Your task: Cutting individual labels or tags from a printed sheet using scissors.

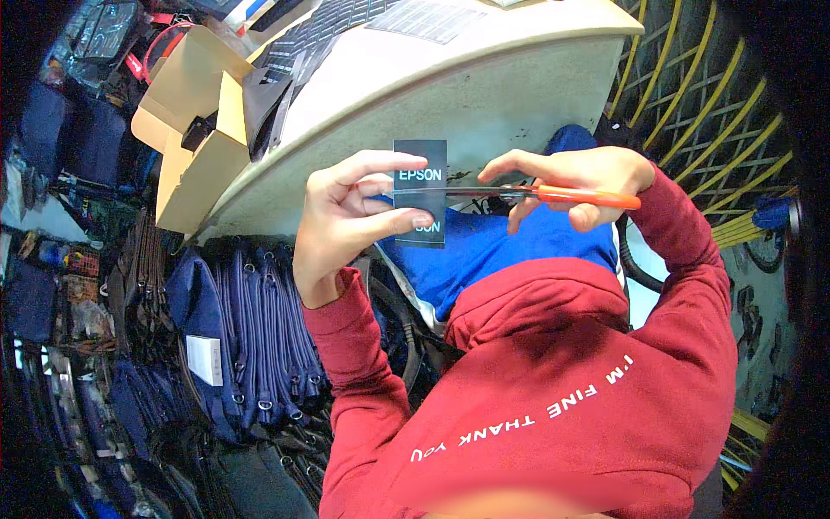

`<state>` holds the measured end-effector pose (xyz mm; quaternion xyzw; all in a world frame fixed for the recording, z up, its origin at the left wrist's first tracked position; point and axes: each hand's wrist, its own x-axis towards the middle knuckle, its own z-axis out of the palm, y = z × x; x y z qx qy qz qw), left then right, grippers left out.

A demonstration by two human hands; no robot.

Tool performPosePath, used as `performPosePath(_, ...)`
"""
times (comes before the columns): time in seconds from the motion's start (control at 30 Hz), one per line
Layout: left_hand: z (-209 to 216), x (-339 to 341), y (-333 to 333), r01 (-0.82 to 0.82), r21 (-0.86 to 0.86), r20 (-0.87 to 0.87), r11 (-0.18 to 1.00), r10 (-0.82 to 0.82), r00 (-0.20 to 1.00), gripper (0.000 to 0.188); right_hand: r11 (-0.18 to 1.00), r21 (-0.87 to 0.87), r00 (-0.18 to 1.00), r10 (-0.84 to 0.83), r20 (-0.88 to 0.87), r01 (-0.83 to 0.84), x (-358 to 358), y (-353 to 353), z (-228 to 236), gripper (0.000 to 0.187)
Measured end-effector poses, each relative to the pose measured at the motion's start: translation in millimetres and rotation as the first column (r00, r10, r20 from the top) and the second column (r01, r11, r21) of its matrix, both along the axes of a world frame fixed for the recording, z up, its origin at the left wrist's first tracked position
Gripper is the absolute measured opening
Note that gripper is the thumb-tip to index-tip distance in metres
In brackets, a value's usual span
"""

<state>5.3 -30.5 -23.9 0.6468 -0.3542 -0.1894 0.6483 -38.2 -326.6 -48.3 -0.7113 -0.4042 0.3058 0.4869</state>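
My left hand (pixel 333 203) pinches a dark label strip (pixel 432 203) between thumb and fingers, holding it up in front of the table edge. White printing repeats on the strip's upper and lower parts. Orange-handled scissors (pixel 579 195) rest in my right hand (pixel 601 169), their thin blades lying level and pointing left. The blade tips meet the strip between its two printed parts; I cannot tell whether they have cut into it. Several fingers of my right hand stretch out past the handle.
A pale curved table (pixel 519 65) stands ahead, with a dark sheet of labels (pixel 324 30) on it. At its left is an open cardboard box (pixel 194 182). Dark blue straps with metal rings (pixel 272 337) hang at left. Yellow-barred lattice (pixel 700 104) stands at right.
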Motion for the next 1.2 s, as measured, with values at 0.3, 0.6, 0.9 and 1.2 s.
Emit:
performPosePath(0.3,-0.3,0.0,-0.5,-0.002,0.006,0.009,1.000,0.002,1.000,0.046,0.997,-0.028,0.998,-0.066,-0.005,0.066,-1.6,5.2,-0.2,0.107)
performPosePath(0.6,-0.4,0.8,0.9,-0.013,0.034,0.033,0.999,0.012,0.999,0.046,0.997,0.004,0.996,-0.079,-0.027,0.079,-3.4,5.9,-1.7,0.104)
performPosePath(0.9,0.0,0.1,-1.6,-0.026,0.007,0.041,1.000,0.026,0.999,0.047,0.998,-0.003,0.998,-0.058,0.009,0.058,-5.4,5.8,2.7,0.070)
performPosePath(1.2,0.1,0.4,0.3,-0.021,0.019,0.046,1.000,0.020,0.999,0.048,0.995,-0.085,0.988,-0.029,0.155,0.042,-1.6,3.7,0.2,0.062)
